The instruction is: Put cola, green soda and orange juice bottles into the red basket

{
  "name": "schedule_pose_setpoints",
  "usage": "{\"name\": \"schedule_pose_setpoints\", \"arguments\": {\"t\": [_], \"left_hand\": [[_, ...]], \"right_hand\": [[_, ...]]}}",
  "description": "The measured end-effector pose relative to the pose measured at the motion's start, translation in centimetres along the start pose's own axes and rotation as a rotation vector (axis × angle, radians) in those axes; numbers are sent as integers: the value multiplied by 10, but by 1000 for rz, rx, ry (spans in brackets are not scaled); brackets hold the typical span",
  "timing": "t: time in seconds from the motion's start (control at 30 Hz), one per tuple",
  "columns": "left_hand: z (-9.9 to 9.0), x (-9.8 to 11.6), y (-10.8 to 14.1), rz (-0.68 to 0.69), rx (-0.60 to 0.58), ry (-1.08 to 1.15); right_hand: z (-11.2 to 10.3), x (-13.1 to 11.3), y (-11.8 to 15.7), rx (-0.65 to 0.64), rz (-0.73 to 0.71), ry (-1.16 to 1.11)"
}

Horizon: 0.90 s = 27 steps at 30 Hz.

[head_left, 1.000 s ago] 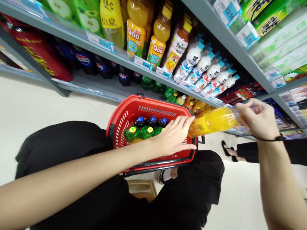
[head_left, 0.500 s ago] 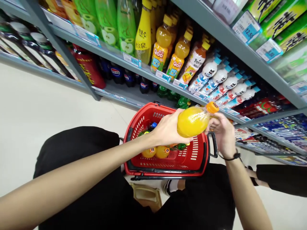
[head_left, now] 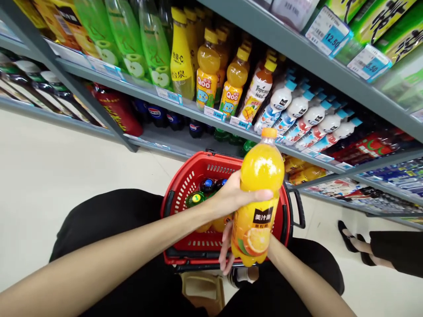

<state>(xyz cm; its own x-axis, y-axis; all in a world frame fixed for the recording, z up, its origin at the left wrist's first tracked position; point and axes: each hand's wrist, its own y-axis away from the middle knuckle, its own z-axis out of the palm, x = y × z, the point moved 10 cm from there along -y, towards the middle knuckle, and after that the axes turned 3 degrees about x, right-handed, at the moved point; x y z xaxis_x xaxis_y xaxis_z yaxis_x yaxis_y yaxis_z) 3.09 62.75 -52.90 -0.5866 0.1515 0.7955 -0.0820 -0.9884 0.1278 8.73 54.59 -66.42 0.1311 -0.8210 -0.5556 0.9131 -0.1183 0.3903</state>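
Grey shelves [head_left: 198, 112] packed with drinks run behind a red basket [head_left: 185, 185] of bottles. Over it stands an upright orange juice bottle [head_left: 259, 200], left hand [head_left: 231, 198] wrapped around its middle, right hand [head_left: 228, 251] cupping the bottom from behind.

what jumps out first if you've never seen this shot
A big orange juice bottle held upright mid-frame, the left hand around its middle and the right hand under its base. Just behind it sits a red basket with bottles inside, and drink-packed shelves run across the top.
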Motion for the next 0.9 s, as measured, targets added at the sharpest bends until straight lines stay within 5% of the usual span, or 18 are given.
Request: {"name": "schedule_pose_setpoints", "arguments": {"t": [0.1, 0.17, 0.43, 0.63, 0.9], "left_hand": [[-14, 1, -9, -13, 84, 53], [-22, 1, -12, -25, 140, 80], [-30, 6, -18, -18, 192, 21], [-40, 25, -19, 112, 247, -89], [-44, 27, -17, 127, 243, -86]], "right_hand": [[11, 7, 15, -175, 158, -143], [8, -4, 22, -152, 113, -216], [3, -34, 36, 199, -102, -168], [-33, -65, 63, 729, -472, -119], [-56, -58, 70, 882, -538, -1]]}}
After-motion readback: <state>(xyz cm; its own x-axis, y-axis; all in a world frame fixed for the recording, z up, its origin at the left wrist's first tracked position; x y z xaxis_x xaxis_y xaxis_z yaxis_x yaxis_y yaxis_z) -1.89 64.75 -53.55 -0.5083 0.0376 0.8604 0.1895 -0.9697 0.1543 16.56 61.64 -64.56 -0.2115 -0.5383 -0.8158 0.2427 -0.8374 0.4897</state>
